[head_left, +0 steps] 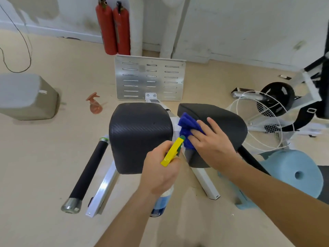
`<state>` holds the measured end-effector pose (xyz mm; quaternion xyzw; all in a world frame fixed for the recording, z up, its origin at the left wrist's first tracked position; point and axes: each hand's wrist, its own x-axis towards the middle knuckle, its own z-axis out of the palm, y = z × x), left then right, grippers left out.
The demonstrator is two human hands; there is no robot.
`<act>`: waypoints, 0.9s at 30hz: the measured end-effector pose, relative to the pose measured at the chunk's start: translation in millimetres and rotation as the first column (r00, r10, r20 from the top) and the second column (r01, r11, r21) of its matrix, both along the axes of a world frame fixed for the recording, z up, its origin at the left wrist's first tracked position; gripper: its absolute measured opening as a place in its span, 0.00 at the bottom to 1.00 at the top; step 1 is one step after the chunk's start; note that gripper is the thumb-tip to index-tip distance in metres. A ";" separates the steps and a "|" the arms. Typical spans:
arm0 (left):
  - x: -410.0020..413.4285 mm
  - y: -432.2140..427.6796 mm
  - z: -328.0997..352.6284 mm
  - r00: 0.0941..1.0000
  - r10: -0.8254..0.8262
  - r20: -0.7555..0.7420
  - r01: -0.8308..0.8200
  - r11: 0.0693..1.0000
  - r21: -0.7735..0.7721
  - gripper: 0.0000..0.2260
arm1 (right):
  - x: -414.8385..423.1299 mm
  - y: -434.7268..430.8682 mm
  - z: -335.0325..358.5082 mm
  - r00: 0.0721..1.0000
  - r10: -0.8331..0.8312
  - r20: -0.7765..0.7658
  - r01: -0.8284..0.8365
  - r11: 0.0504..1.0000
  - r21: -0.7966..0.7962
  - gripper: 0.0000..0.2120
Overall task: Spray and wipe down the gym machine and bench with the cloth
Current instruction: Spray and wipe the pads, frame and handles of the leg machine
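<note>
**Cloth flat on one pad, nozzle right behind it**

The machine (204, 180) sits low on the floor below me, and I place everything by its left pad (140, 136). Beyond that pad stands the slotted plate (151, 77). Just to its right, across a narrow gap, is the right pad (226, 120). Which part counts as the bench I cannot tell from here.

My right hand (211, 141) lies on the right pad's near edge, fingers straight and spread, pressing the cloth (187, 127) down rather than gripping it. My left hand (160, 172), at the left pad's near right corner, is curled round the bottle (171, 153). Its yellow head points up the gap towards the cloth, and its nozzle almost touches the blue folds.

I judge this as wiping the right pad with the spray held ready. The risks I see:

- The cloth is bunched and part of it overhangs the gap. A flat hand only pins it, so a quick stroke could leave it behind or drop it between the pads.
- The nozzle is aimed at my own fingers. A squeeze now would soak hand and cloth and hardly reach the pad.
- Spray passing through the gap would land on the smooth floor and could make it slippery.
</note>
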<state>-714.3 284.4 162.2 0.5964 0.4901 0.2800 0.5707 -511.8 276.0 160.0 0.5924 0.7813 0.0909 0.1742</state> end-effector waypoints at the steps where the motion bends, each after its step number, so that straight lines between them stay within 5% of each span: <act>1: 0.7 1.1 3.0 1.000 0.007 0.013 -0.006 1.000 -0.008 0.05 | -6.0 -5.3 -3.1 0.999 -0.034 0.015 0.035 0.999 -0.038 0.16; 5: 5.3 13.4 13.3 0.996 0.072 0.045 -0.070 0.997 -0.042 0.02 | -17.7 -10.6 -15.6 0.994 0.053 0.096 -0.018 0.944 -0.329 0.14; 8: 12.9 25.1 15.4 0.995 0.088 0.049 -0.083 0.993 -0.089 0.03 | -2.6 32.0 0.7 0.999 0.035 0.002 -0.034 0.984 -0.176 0.08; 11: 24.0 33.8 23.5 0.991 0.117 0.065 -0.108 0.986 -0.124 0.06 | 17.7 80.7 19.8 0.967 -0.173 -0.188 0.150 0.980 -0.129 0.04; 16: 48.3 63.2 38.2 0.989 0.146 0.031 -0.136 0.970 -0.202 0.04 | 47.7 132.9 11.8 0.795 -0.452 -0.405 0.376 0.890 -0.256 0.05; 21: 65.0 88.2 34.7 0.979 0.000 -0.206 -0.046 0.976 -0.215 0.03 | 89.1 164.3 22.1 0.485 -0.487 -0.727 0.457 0.849 -0.264 0.02; 27: 67.2 76.3 26.7 0.935 0.006 -0.354 -0.111 0.954 -0.278 0.07 | 83.5 180.4 24.9 0.582 -0.399 -0.709 0.272 0.917 -0.293 0.05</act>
